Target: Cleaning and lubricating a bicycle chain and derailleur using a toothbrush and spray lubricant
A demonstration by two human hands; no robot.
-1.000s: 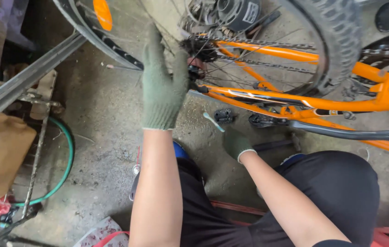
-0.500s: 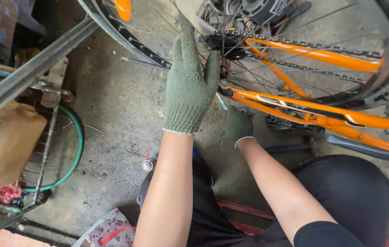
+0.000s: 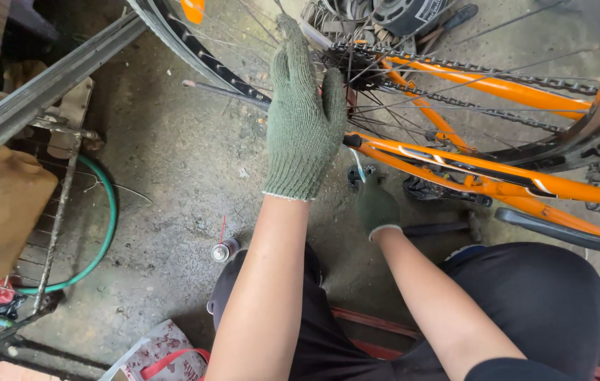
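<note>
Now: two gloved hands at the bike wheel

Up top, the left hand point(image 3: 305, 123) lies open and flat on the spokes point(image 3: 413, 106) by the chain point(image 3: 469, 67). Lower down, the right hand point(image 3: 376, 206) reaches under the orange frame point(image 3: 498, 173); I cannot tell its grip.

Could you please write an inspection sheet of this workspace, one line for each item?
Surface: stained concrete floor.
Job's things: orange bicycle frame, rear wheel, chain.
Clutter: small spray can, patterned bag, green hose, rusty wire rack.
Grippers: left hand, in a green glove, lies on the spokes near the hub; right hand, gloved, reaches under the frame; whether it holds anything cannot be told.
Cables: nothing seen.
Surroundings: metal bar at the upper left.
</note>
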